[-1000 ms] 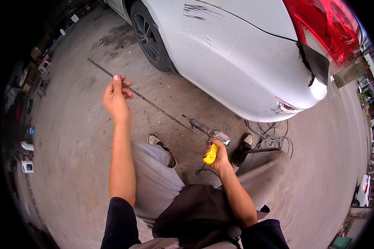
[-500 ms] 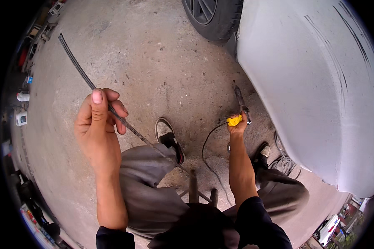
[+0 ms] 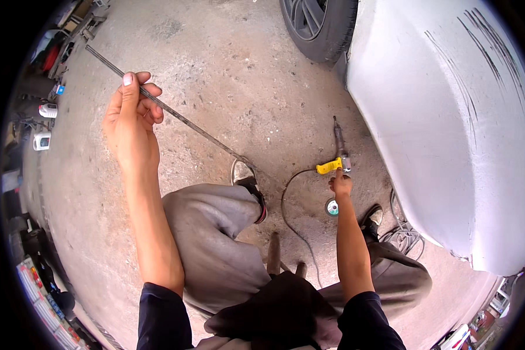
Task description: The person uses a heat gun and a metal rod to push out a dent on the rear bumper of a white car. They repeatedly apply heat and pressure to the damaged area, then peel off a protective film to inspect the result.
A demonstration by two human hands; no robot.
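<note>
My left hand [image 3: 133, 114] is raised at the left, pinching a long, thin, dark rod [image 3: 192, 125] between thumb and fingers. The rod slants from upper left down toward my left shoe. On the ground to the right lies a hot-air gun [image 3: 339, 143] with a yellow handle [image 3: 329, 166], a metal barrel and a narrow nozzle pointing away from me. My right hand [image 3: 340, 184] is just behind it, index finger stretched to its rear end and thumb apart; the palm is off the handle. A dark cord [image 3: 286, 204] runs from the handle back toward me.
A round disc [image 3: 332, 207] lies beside my right wrist. A light-coloured, scratched car panel [image 3: 426, 128] fills the right, with a wheel [image 3: 321, 26] beyond. Coiled cable [image 3: 405, 236] lies by my right shoe [image 3: 373, 217]. White jugs [image 3: 42, 141] and clutter line the left edge.
My right hand has come off the yellow handle, and the hot-air gun now lies on the ground. My left hand has moved farther away with the rod, which looks straighter.
</note>
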